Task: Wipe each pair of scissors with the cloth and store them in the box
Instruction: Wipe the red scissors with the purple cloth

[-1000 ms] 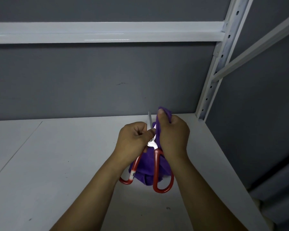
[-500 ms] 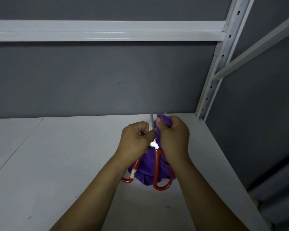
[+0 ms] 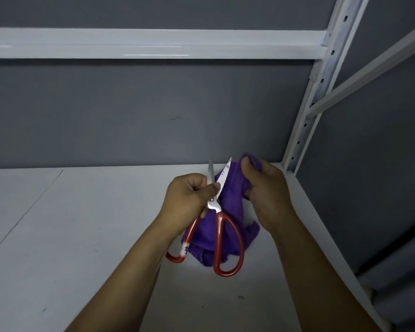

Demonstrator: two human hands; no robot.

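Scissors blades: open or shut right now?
Open. On the red-handled scissors the blade tips stand apart in a V above the left hand gripping them; the handle loops are spread. The right hand holds the purple cloth.

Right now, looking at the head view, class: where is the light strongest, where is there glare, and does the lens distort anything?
Head view: dim overall, with one bright patch on the shelf below the purple cloth. Head view: thin glare streaks along the white beam, and a glint on the scissors at the blades. Head view: the upright post leans hard, likely wide-angle distortion; little blur.
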